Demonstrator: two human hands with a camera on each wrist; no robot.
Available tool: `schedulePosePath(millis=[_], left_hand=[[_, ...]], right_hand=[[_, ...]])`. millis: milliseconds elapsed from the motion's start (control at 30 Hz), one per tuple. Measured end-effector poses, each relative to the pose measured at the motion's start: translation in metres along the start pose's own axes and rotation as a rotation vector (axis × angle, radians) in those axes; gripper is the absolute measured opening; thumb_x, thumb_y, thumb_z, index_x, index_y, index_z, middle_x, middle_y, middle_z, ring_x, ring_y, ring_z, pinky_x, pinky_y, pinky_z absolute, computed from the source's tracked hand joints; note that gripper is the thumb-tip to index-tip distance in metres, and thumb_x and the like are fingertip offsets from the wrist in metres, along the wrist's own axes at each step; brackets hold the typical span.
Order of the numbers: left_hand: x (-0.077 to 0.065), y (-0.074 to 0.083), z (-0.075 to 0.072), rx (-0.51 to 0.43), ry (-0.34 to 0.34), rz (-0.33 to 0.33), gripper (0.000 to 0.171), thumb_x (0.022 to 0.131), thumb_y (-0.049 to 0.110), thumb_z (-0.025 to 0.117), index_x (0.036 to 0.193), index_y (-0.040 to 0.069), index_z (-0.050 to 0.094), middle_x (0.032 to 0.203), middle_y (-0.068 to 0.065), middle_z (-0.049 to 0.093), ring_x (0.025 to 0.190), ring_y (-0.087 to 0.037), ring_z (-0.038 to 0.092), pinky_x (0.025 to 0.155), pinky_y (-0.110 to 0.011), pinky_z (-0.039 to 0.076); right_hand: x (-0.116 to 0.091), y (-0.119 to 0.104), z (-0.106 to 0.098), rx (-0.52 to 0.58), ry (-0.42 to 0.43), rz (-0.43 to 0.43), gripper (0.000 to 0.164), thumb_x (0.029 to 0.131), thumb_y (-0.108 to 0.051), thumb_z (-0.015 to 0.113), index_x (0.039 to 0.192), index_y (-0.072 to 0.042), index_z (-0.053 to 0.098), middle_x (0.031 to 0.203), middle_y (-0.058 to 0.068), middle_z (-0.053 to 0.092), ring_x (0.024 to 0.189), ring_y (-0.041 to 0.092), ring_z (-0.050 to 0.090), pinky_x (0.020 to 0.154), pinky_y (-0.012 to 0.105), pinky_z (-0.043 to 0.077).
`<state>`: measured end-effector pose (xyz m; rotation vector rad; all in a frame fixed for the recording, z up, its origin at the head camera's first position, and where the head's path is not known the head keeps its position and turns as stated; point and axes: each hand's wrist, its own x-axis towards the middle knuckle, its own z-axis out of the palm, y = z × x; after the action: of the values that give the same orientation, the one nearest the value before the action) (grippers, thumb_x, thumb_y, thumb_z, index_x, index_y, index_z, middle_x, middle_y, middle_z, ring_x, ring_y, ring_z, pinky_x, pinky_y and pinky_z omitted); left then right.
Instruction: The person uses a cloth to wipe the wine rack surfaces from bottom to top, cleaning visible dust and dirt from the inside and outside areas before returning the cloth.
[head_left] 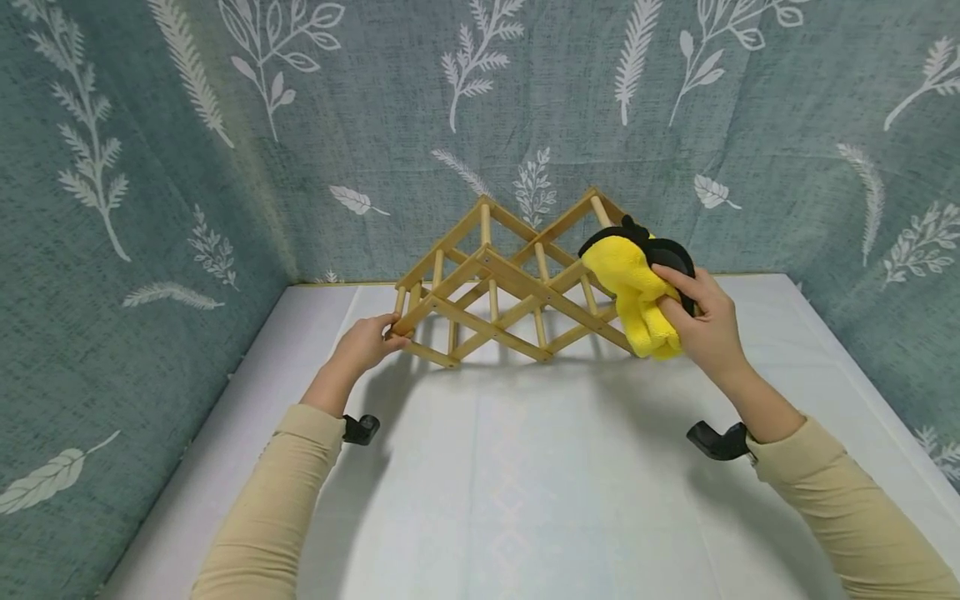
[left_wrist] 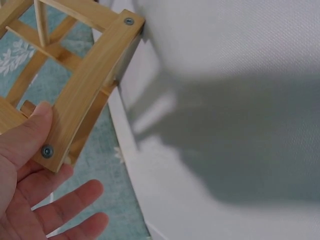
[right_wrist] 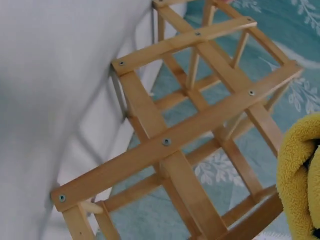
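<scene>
A folding wooden lattice rack (head_left: 550, 297), made of crossed slats and round dowels, stands unfolded towards the back of the white table. My left hand (head_left: 366, 343) grips its left end; in the left wrist view the thumb and index finger pinch the end slat (left_wrist: 87, 85), while the other fingers stretch out loosely. At the rack's right end my right hand (head_left: 708, 321) holds a bunched yellow cloth (head_left: 630, 283) with black edging. The cloth covers part of that end, and whether it touches the wood is unclear. In the right wrist view only the fluffy cloth (right_wrist: 295, 185) shows, not the hand.
A blue-green fabric backdrop (head_left: 405, 108) with white leaf prints hangs behind and on both sides. White covering lies over the table (head_left: 525, 467), with shadows of the arms and rack on it. Black wrist mounts (head_left: 720, 442) stick out from both cuffs.
</scene>
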<state>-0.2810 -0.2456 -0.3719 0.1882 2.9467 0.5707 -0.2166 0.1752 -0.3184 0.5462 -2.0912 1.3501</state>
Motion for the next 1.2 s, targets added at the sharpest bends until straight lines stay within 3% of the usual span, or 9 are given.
schedulePosePath(millis=[133,300,367,500,600,833,1033,1200], left_hand=[[0.0,0.001,-0.002,0.006,-0.01,-0.01,0.06,0.09,0.031,0.058,0.139,0.003,0.038,0.124,-0.023,0.054,0.111,-0.039,0.051,0.087,-0.05,0.043],[-0.001,0.002,-0.003,0.01,-0.013,-0.007,0.057,0.091,0.029,0.058,0.138,0.003,0.04,0.123,-0.023,0.055,0.111,-0.039,0.052,0.088,-0.05,0.042],[-0.001,0.002,-0.003,0.01,-0.01,-0.006,0.055,0.091,0.029,0.058,0.137,0.003,0.041,0.122,-0.023,0.056,0.11,-0.038,0.052,0.087,-0.05,0.042],[0.0,0.001,-0.001,0.01,-0.011,-0.002,0.057,0.091,0.029,0.057,0.138,0.003,0.039,0.124,-0.023,0.055,0.111,-0.039,0.052,0.088,-0.05,0.042],[0.0,0.001,0.001,0.007,-0.01,0.001,0.058,0.091,0.029,0.057,0.139,0.003,0.038,0.124,-0.023,0.054,0.112,-0.04,0.051,0.089,-0.05,0.042],[-0.001,0.001,0.0,0.008,-0.002,-0.007,0.059,0.09,0.03,0.058,0.139,0.003,0.039,0.124,-0.023,0.055,0.111,-0.04,0.051,0.088,-0.05,0.042],[-0.001,0.001,0.0,0.005,0.003,-0.004,0.059,0.09,0.03,0.058,0.139,0.003,0.039,0.124,-0.023,0.054,0.113,-0.04,0.05,0.089,-0.051,0.042],[-0.001,-0.002,0.0,-0.022,0.007,-0.003,0.059,0.09,0.031,0.059,0.139,0.005,0.039,0.125,-0.022,0.054,0.108,-0.038,0.054,0.087,-0.049,0.043]], right_hand=[[-0.003,0.004,0.005,0.035,-0.036,-0.013,0.032,0.079,0.018,0.051,0.11,0.014,0.059,0.09,-0.014,0.048,0.068,0.003,0.035,0.055,0.015,0.031],[-0.011,-0.003,0.027,0.029,-0.144,-0.054,0.032,0.077,0.018,0.052,0.107,0.013,0.061,0.088,0.012,0.053,0.065,0.004,0.031,0.052,0.021,0.028],[-0.013,-0.004,0.036,0.014,-0.192,-0.037,0.032,0.078,0.016,0.052,0.108,0.011,0.062,0.087,0.02,0.053,0.064,0.006,0.03,0.052,0.022,0.027],[-0.014,-0.005,0.047,-0.015,-0.238,0.054,0.032,0.081,0.013,0.051,0.112,0.01,0.061,0.088,0.023,0.053,0.064,0.011,0.03,0.053,0.022,0.027],[-0.012,-0.004,0.046,-0.036,-0.204,0.092,0.032,0.081,0.014,0.05,0.111,0.01,0.061,0.086,0.023,0.052,0.059,0.01,0.028,0.05,0.021,0.026],[-0.005,-0.003,0.029,-0.082,-0.106,0.056,0.032,0.081,0.013,0.05,0.111,0.009,0.062,0.073,0.012,0.043,0.058,0.008,0.023,0.05,0.022,0.021],[-0.004,-0.007,0.016,-0.103,-0.101,0.059,0.032,0.083,0.012,0.05,0.113,0.01,0.06,0.076,0.011,0.042,0.06,0.007,0.023,0.05,0.024,0.022],[-0.01,-0.012,0.016,-0.073,-0.021,0.018,0.032,0.081,0.014,0.05,0.112,0.012,0.06,0.081,0.017,0.046,0.062,0.006,0.028,0.052,0.019,0.025]])
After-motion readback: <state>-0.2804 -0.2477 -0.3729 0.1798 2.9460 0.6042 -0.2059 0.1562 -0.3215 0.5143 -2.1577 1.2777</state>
